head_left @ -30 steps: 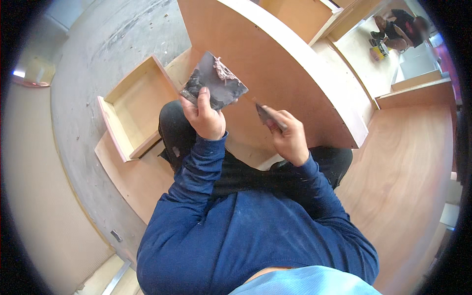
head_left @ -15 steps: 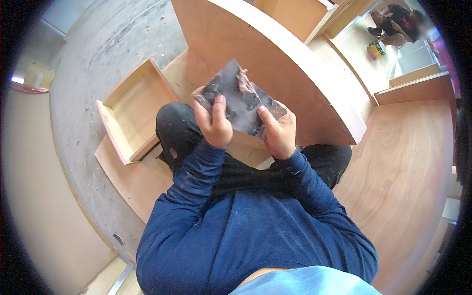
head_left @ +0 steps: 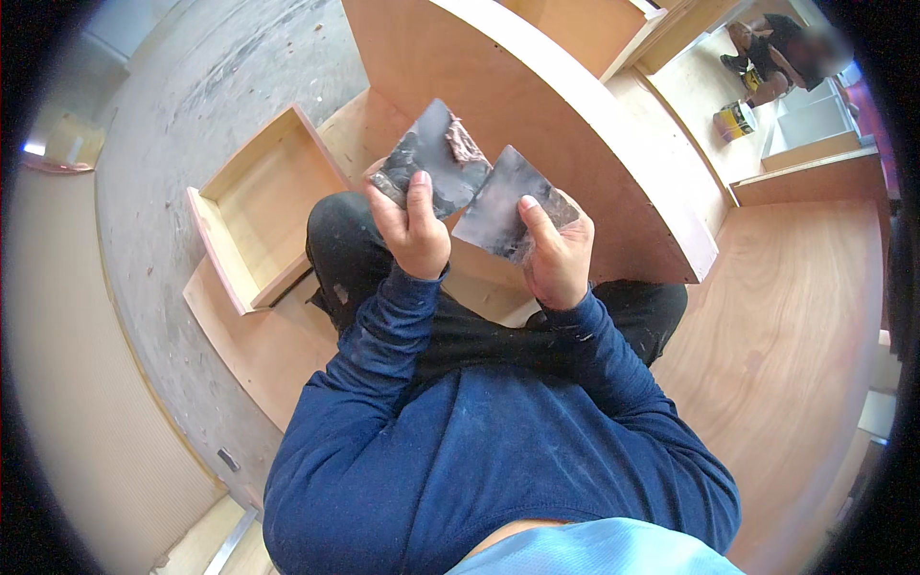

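Observation:
My left hand (head_left: 414, 232) is closed on a flat grey metal putty knife (head_left: 431, 158), its thumb lying over the dark smeared part of the blade. A lump of pinkish putty (head_left: 465, 144) clings to that blade's right edge. A second putty knife (head_left: 491, 209), grey and square-edged, is gripped in my right hand (head_left: 559, 257), thumb on top and fingers underneath. Close beside each other, the two blades are held up above my lap. Whatever handles they have are hidden by my hands.
Just beyond my hands stands a big curved wooden panel (head_left: 575, 158). An open wooden drawer (head_left: 222, 251) lies to the left, near the grey floor (head_left: 153, 240). At right is a wooden board (head_left: 767, 307). A person (head_left: 791, 53) crouches at upper right beside a tin (head_left: 735, 122).
The two blades, overlapping before, have come apart. My right hand has moved slightly right with its putty knife, and my left has shifted a little left, the putty staying on its blade.

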Motion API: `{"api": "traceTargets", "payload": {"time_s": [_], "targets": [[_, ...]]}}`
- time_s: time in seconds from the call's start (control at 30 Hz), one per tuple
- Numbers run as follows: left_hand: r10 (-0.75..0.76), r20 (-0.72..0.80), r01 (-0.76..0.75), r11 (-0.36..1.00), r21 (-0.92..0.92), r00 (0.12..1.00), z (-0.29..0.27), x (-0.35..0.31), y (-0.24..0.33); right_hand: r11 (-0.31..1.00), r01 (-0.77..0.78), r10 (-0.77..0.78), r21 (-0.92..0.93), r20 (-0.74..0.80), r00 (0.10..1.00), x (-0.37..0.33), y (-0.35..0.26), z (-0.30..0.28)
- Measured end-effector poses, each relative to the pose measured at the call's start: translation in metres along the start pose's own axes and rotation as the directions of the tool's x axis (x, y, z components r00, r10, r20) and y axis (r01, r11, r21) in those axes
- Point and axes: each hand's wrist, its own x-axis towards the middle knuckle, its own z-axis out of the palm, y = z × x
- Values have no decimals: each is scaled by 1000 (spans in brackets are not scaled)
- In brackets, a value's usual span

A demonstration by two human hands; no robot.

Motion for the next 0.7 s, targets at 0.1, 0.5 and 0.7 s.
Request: {"api": "traceTargets", "payload": {"time_s": [0.1,0.5,0.7], "targets": [[28,124,-40,995,93,992,-4,-4,4,996,57,-58,-66,-23,998,1,-7,4],[175,653,-326,938,118,737,-21,14,23,991,-8,15,132,-50,999,20,-29,-4],[41,678,-261,938,226,734,-26,9,30,976,39,-24,215,-73,997,23,-41,-7]]}}
